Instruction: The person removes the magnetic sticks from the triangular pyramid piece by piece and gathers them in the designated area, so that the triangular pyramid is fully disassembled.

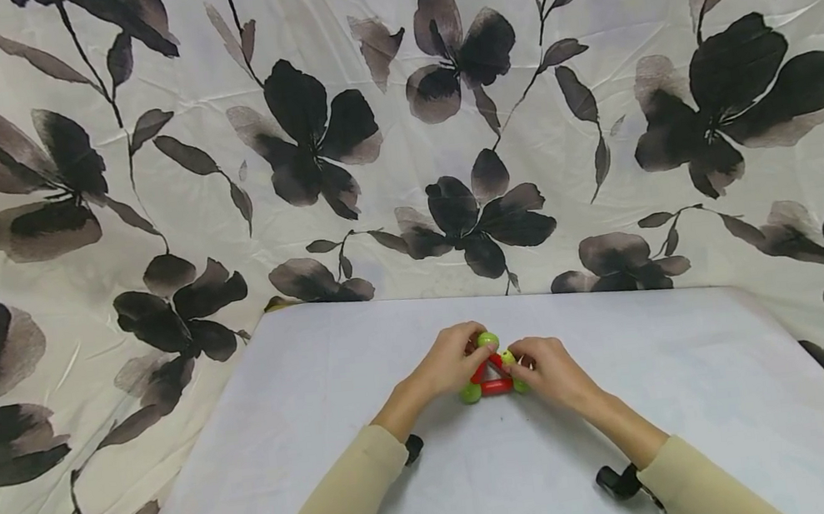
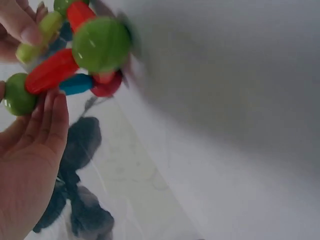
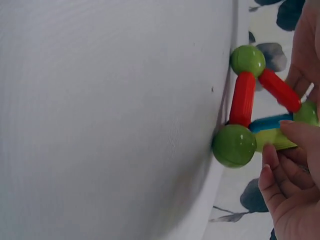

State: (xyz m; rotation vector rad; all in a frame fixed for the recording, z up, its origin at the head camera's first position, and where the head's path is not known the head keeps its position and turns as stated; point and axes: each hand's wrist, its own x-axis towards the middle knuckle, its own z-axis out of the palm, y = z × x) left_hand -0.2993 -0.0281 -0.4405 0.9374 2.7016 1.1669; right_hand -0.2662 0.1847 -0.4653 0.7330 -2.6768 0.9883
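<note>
What I judge this turns on is the lie of the yellow-green rod (image 3: pixel 271 139) in the right hand (image 1: pixel 554 369): its upper end faces the top green ball (image 1: pixel 487 339) in the left hand (image 1: pixel 456 359), and I read a small gap between them. At its other end the rod seems to meet the lower right green ball (image 3: pixel 234 146), so its long axis slants up the right side of a triangular frame (image 1: pixel 497 386) standing at the middle of the bench (image 1: pixel 698 394). The right hand is the nearer one to the rod; seen from its grip, the top ball lies up and to the left.

The right grip has the rod pinched between thumb and fingers, the forearm coming in from the lower right. The left grip holds the top ball, thumb toward the frame, the fingers reaching under the red side rod (image 2: pixel 52 71) in my left wrist feed; that forearm slopes in from the lower left.

I would line up the upper end by a slight turn of the right wrist while the left steadies the corner — a careless push there could spring a joint. Behind the triangle I also make out a blue rod (image 2: pixel 76 84) and a red ball (image 2: pixel 107 86). My right wrist feed hides the rod's upper end behind the fingers — I cannot confirm contact from there.
</note>
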